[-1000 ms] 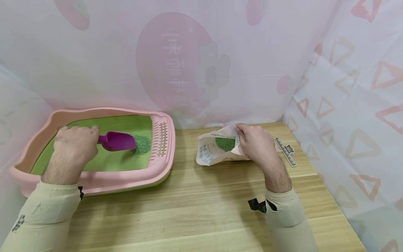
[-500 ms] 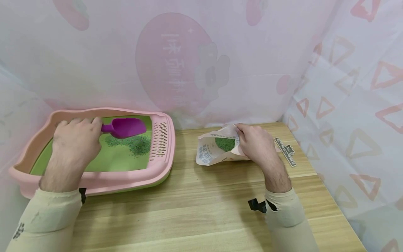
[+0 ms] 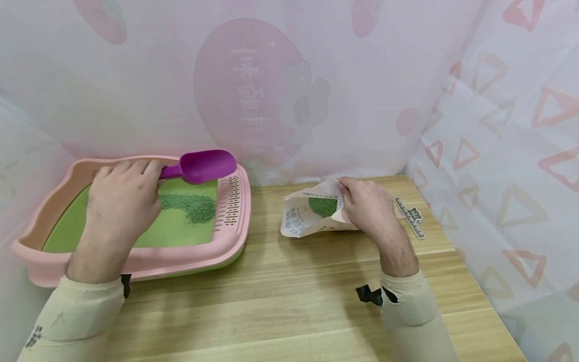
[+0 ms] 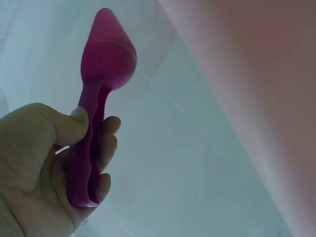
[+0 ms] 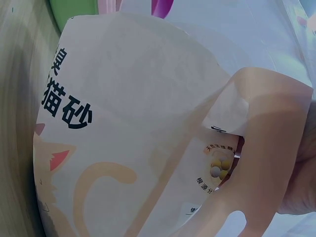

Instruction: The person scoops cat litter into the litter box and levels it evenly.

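Note:
In the head view my left hand (image 3: 119, 211) grips a purple scoop (image 3: 208, 166) by its handle, raised over the pink litter box (image 3: 181, 255). No granules show in the scoop's bowl. The left wrist view has my thumb and fingers wrapped round the scoop's handle (image 4: 79, 173). On the box's green floor lies a patch of green litter granules (image 3: 194, 207). To the right, my right hand (image 3: 373, 208) holds the edge of a white paper litter bag (image 3: 296, 221), its mouth facing left. More green granules (image 3: 323, 206) sit inside this bag. The bag hides most of the right fingers in the right wrist view.
A pale wooden table (image 3: 271, 301) carries everything. Right of the bag lies a black-and-white strip with a cat shape (image 3: 410, 218). Printed white sheeting (image 3: 362, 141) rises behind and on both sides. A slotted ledge (image 3: 230, 206) forms the box's right end.
My left hand has lifted the scoop up and to the right, off the box's floor. The litter patch now reaches further left than a second ago. My right hand and the bag stay put.

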`<move>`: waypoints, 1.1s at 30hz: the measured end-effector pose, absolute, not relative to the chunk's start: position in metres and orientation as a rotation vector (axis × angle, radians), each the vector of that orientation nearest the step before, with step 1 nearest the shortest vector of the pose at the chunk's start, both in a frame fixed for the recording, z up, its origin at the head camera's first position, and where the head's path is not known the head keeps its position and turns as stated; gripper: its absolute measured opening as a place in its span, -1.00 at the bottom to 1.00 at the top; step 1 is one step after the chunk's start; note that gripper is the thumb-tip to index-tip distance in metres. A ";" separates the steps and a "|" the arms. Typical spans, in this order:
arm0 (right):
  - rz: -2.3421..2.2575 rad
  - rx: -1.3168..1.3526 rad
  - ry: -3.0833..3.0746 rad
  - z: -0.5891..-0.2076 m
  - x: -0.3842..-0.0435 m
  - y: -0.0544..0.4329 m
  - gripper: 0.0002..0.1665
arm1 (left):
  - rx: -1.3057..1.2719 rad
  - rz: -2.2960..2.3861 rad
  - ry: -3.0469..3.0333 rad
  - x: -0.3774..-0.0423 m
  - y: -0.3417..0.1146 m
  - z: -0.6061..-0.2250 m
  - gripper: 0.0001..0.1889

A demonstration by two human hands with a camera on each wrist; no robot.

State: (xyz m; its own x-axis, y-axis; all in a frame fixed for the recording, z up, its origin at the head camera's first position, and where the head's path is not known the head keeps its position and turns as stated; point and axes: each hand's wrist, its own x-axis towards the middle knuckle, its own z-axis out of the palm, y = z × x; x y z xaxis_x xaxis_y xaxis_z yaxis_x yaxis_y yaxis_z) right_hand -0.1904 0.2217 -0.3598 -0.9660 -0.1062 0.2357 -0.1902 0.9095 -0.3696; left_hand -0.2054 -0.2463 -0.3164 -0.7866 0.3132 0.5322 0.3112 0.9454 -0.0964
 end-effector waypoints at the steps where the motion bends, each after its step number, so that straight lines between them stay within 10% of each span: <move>1: 0.586 0.223 -2.860 -0.359 -0.190 0.222 -0.60 | -0.463 0.003 -2.511 -0.205 -0.244 -0.317 -0.85; 33: 0.327 0.111 -2.562 -0.367 -0.188 0.190 -0.65 | -0.872 -0.055 -2.591 -0.189 -0.161 -0.354 -0.94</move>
